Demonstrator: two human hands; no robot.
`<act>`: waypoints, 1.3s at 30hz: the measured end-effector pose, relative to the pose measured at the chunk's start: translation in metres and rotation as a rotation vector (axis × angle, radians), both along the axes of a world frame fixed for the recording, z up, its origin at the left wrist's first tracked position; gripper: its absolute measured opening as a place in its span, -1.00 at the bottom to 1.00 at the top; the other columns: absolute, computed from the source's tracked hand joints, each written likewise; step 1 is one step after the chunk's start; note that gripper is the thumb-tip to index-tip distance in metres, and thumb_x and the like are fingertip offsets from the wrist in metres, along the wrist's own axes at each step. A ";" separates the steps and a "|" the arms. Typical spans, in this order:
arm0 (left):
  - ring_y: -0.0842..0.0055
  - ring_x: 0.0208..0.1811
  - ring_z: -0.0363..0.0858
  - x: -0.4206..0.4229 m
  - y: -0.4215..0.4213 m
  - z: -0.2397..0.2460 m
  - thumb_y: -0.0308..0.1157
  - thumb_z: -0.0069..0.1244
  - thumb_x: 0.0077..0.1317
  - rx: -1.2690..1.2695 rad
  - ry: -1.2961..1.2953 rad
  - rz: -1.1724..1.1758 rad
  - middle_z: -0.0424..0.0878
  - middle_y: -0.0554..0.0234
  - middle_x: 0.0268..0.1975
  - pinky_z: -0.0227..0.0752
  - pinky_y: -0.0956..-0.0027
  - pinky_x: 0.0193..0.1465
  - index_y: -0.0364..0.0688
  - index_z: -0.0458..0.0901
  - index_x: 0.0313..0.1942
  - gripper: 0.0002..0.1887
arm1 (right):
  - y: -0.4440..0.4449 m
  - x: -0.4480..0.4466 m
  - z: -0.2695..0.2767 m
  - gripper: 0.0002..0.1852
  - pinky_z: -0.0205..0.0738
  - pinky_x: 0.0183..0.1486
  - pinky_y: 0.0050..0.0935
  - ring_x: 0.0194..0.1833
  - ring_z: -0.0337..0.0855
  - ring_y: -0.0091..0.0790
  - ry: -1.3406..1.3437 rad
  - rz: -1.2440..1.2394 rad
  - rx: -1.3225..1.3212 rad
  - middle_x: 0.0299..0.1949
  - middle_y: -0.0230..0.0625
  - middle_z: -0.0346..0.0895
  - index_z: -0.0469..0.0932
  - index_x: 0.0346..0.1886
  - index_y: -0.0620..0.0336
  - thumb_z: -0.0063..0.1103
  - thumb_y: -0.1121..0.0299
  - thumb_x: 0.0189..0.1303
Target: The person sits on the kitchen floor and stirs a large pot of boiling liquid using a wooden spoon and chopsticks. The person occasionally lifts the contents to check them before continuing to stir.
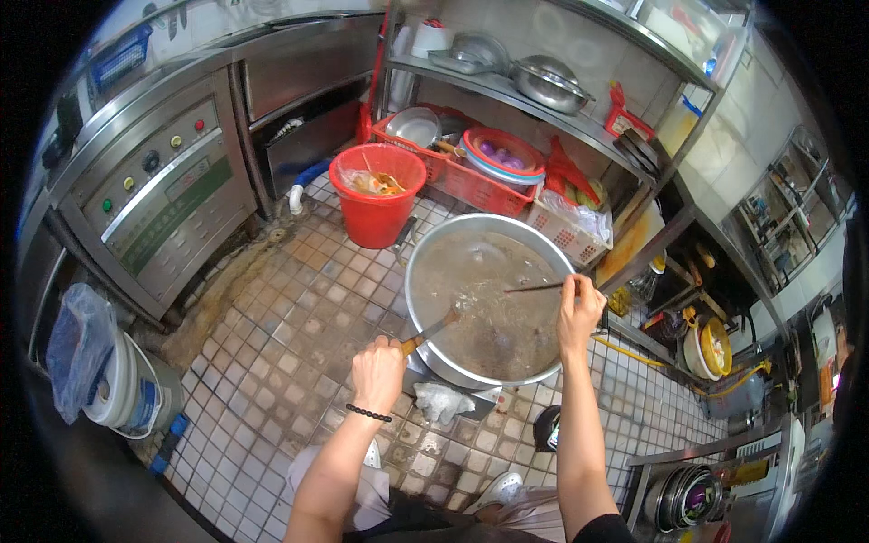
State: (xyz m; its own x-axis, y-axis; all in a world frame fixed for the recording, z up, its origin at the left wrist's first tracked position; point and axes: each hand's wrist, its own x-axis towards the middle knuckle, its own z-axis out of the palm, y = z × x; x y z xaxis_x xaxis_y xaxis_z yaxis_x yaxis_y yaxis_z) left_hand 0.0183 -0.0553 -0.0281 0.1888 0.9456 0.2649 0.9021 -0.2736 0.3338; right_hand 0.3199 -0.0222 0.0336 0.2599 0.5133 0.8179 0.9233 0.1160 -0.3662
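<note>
Before me stands a large round metal stockpot (415,285), filled with murky grey-brown liquid (468,265) whose surface is rippled in the middle. My left hand (377,372), with a dark bead bracelet at the wrist, grips the wooden handle (411,346) of a ladle or similar utensil at the pot's near left rim. Its far end dips into the liquid. Over the right rim, my right hand (580,309) pinches dark chopsticks (533,288), their tips at the liquid's surface. What lies below the surface is hidden.
A red bucket (373,224) with scraps stands behind the pot, beside red plastic baskets (475,186). A crumpled white cloth (441,402) lies at the pot's near side. Metal shelving (611,149) rises behind. At left sit a control cabinet (176,183) and a white pail (146,400). The floor is tiled.
</note>
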 end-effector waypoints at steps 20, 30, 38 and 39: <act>0.35 -0.37 0.64 0.005 0.000 0.003 -0.49 0.01 0.06 0.120 0.075 0.019 0.56 0.19 -0.44 0.54 0.34 -0.38 -0.21 0.57 -0.51 -0.97 | 0.096 -0.012 -0.020 -0.87 0.20 -0.08 -0.30 -0.35 0.56 -0.22 -0.040 0.056 -0.020 -0.46 -0.26 0.59 0.57 -0.38 0.18 0.15 0.35 0.20; 0.21 -0.32 0.64 0.003 -0.001 0.004 -0.42 0.26 -0.08 0.010 0.039 0.020 0.57 0.08 -0.38 0.52 0.22 -0.32 -0.27 0.56 -0.42 -0.76 | 0.121 -0.004 -0.014 -0.86 0.20 -0.11 -0.29 -0.32 0.58 -0.24 -0.072 0.039 -0.041 -0.43 -0.26 0.61 0.58 -0.39 0.17 0.14 0.32 0.21; 0.19 -0.32 0.64 0.008 0.000 0.010 -0.44 0.25 -0.06 0.022 0.033 0.018 0.56 0.05 -0.40 0.51 0.20 -0.35 -0.25 0.45 -0.35 -0.69 | 0.127 -0.032 -0.013 -0.85 0.18 -0.06 -0.26 -0.34 0.58 -0.25 -0.056 0.154 -0.158 -0.44 -0.26 0.61 0.56 -0.37 0.20 0.14 0.32 0.21; 0.19 -0.32 0.64 0.008 0.000 0.010 -0.44 0.25 -0.06 0.023 0.043 0.027 0.56 0.04 -0.40 0.51 0.20 -0.35 -0.25 0.45 -0.34 -0.68 | 0.124 -0.030 -0.013 -0.85 0.18 -0.06 -0.26 -0.34 0.58 -0.26 -0.030 0.146 -0.111 -0.44 -0.26 0.61 0.56 -0.37 0.20 0.14 0.32 0.21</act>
State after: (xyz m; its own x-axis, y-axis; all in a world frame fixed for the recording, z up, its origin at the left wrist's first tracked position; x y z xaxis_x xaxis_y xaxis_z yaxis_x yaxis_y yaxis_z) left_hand 0.0258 -0.0556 -0.0180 0.1746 0.9444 0.2786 0.9227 -0.2557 0.2885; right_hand 0.2897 0.1022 0.0203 0.1523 0.6309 0.7607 0.9104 0.2100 -0.3564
